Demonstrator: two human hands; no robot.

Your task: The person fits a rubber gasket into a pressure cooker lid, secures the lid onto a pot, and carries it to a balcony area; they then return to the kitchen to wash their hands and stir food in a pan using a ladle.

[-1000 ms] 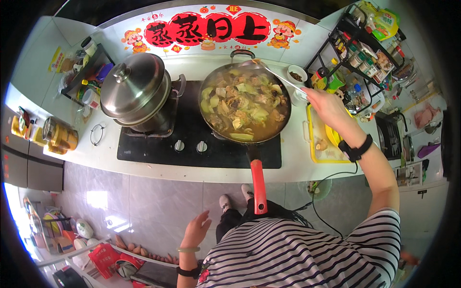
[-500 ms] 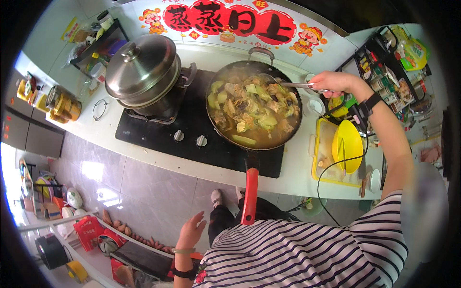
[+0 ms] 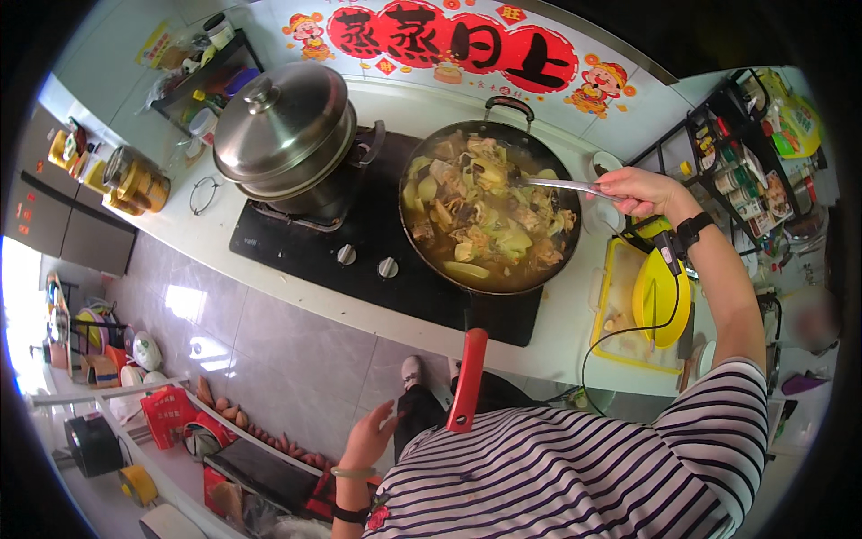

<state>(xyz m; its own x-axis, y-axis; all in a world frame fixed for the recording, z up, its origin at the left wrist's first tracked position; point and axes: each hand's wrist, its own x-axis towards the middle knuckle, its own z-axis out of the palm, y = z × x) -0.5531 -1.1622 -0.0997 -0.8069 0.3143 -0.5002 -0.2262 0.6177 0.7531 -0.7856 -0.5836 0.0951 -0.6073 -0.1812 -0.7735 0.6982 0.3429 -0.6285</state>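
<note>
My right hand point(image 3: 642, 193) is closed around the handle of a metal cooking utensil point(image 3: 567, 185), which reaches in over the right rim of a dark pan point(image 3: 415, 254). The utensil's head is buried in the food, so its kind is hidden. Chunks of meat, pale green vegetable pieces and brown broth make up the stew point(image 3: 494, 211). The pan's red handle point(image 3: 469, 382) points toward my body, with no hand on it. My left hand point(image 3: 368, 438) hangs low beside that handle, fingers loosely apart and holding nothing.
A lidded steel pot point(image 3: 283, 126) stands left of the pan on the black cooktop point(image 3: 296, 242). To the right are a yellow bowl point(image 3: 669, 301) and a yellow-rimmed tray point(image 3: 620, 349). A black cable point(image 3: 620, 332) hangs from my right wrist. A spice rack point(image 3: 741, 171) stands beyond.
My right hand has drawn the utensil through the stew, and the food pieces lie differently. The whole view has shifted slightly. My left hand still hangs low and holds nothing.
</note>
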